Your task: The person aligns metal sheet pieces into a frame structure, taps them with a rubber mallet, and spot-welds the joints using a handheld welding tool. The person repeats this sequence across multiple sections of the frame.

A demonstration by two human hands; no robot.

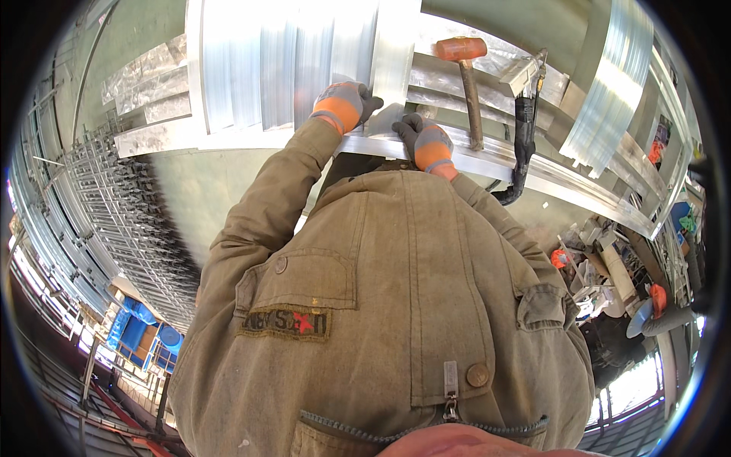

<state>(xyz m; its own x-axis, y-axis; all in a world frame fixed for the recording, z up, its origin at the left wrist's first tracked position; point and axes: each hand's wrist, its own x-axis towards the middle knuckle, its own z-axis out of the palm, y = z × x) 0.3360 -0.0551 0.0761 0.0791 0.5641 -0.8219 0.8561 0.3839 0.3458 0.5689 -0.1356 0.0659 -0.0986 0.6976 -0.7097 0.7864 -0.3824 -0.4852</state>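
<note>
Several long, silvery ribbed metal profiles (285,72) lie side by side in front of me, running away toward the top of the view. Both of my hands wear orange and grey gloves with dark fingers. At the near end of the rightmost profile (391,57), my left hand (343,105) is closed at its left edge, with the thumb pointing right. My right hand (429,143) curls its dark fingers at the same end from the right, close to the bench's metal front rail (487,161). The fingertips of both hands are partly hidden.
Right of my hands lies a mallet (462,49) with an orange head. Beside it is a tool (524,114) with a black-wrapped handle and hose. More ribbed profiles (613,84) stand at far right. Stacked metal racks (129,221) are on the left, clutter (609,266) at lower right.
</note>
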